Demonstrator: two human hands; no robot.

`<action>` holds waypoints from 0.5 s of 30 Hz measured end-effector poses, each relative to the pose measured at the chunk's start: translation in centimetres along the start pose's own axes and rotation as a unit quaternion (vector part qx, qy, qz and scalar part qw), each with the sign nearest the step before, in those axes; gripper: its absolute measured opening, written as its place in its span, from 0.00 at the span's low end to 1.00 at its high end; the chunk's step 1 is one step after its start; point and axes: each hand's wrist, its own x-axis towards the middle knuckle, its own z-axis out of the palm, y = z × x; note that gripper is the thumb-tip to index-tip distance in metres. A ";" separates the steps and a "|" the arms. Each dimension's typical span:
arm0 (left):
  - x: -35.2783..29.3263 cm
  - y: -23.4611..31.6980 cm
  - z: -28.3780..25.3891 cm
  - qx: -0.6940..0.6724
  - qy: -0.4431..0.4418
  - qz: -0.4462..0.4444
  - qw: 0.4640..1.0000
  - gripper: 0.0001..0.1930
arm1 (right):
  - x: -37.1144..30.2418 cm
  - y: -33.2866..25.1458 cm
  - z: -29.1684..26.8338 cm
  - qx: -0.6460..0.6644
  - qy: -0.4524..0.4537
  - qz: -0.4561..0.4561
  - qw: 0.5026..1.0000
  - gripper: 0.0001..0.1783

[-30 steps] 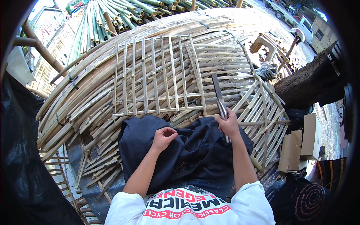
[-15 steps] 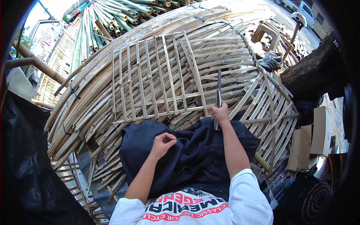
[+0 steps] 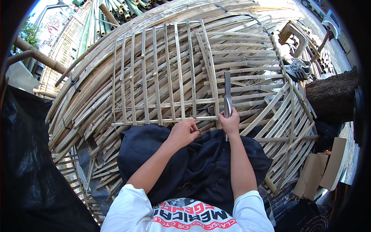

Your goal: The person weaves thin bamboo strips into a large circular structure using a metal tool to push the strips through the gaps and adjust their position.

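My right hand is wrapped round a long metal tool with a narrow flat grey bar on top and a wider shiny body below. The tool points away from me, just right of a bamboo lattice frame. Thin upright slats and two cross strips make up this frame, whose near edge lies by my lap. My left hand, fingers curled and thumb pressed in, is at the near strip of the frame. What it pinches, if anything, is hidden. Dark cloth covers my lap.
Split bamboo strips are heaped under and around the frame. At the right stand a tree trunk, shoes and open cardboard boxes. Black sheeting hangs at the left. Green bamboo poles lie at the back.
My left hand has moved forward and right from above my lap to the frame's near strip. The right hand still holds the tool, now slightly nearer me in the picture. The view has shifted.
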 end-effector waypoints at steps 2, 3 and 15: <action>1.3 -0.1 -0.4 0.077 0.039 0.039 0.996 0.06 | 0.3 -0.7 0.5 0.053 -0.014 0.081 0.995 0.12; 2.1 -0.6 -0.1 0.109 0.048 0.063 0.991 0.07 | 0.5 -0.5 0.1 0.027 -0.027 0.064 0.997 0.13; 1.1 -0.8 -3.9 -0.004 0.095 0.152 0.984 0.07 | 0.3 -0.9 0.1 0.059 -0.041 0.147 0.987 0.14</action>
